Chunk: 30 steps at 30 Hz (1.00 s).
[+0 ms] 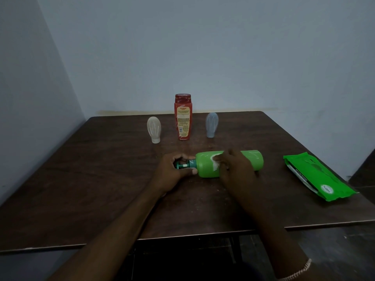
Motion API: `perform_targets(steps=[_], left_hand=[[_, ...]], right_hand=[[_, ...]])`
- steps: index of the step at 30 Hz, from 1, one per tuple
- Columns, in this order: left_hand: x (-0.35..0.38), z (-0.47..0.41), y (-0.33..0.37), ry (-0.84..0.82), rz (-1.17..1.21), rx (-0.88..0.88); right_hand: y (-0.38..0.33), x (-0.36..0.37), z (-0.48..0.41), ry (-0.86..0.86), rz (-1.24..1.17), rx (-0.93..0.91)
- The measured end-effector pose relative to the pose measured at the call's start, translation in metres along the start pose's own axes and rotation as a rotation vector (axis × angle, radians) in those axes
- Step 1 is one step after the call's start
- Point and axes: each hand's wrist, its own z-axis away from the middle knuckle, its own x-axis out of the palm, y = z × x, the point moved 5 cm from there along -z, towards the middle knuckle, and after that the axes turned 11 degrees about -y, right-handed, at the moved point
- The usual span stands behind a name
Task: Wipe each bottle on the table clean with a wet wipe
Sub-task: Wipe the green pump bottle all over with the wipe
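The right hand (235, 169) covers the middle of the green bottle (251, 159) and most of the wet wipe (215, 162); only a white scrap shows. The left hand (170, 173) hides part of the pump (185, 165). The print on the red bottle (182, 118) is too small to read. The desk (81, 179) is cut off at both side edges.

Lying bottle (251, 161) before three others (182, 118) — wipes (316, 177), apparently, right.
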Motion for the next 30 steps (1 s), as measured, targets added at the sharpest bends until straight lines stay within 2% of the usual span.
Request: perform_targets(steps=[5, 8, 12, 18, 21, 25, 27, 30], left_hand=[[0.000, 0.000, 0.001, 0.005, 0.006, 0.005], [0.000, 0.000, 0.000, -0.002, 0.005, 0.012], [0.001, 0.000, 0.001, -0.004, -0.002, 0.013], [-0.001, 0.000, 0.000, 0.007, 0.005, 0.016], [0.001, 0.000, 0.000, 0.004, 0.013, 0.019], [0.001, -0.001, -0.002, 0.002, -0.019, 0.016], [0.000, -0.001, -0.003, 0.003, -0.023, 0.011], [-0.001, -0.001, -0.003, 0.008, -0.020, -0.002]], right_hand=[[-0.017, 0.019, 0.014, -0.038, 0.063, -0.054], [0.000, 0.008, 0.022, -0.040, 0.095, -0.003], [0.021, -0.013, 0.016, 0.070, 0.043, 0.079], [-0.012, 0.016, 0.016, -0.046, 0.081, -0.122], [0.002, 0.008, 0.024, -0.047, 0.079, -0.066], [0.030, -0.016, 0.015, 0.099, 0.028, 0.064], [0.027, -0.016, 0.008, 0.112, 0.051, 0.052], [0.010, -0.005, 0.006, 0.044, 0.026, -0.033]])
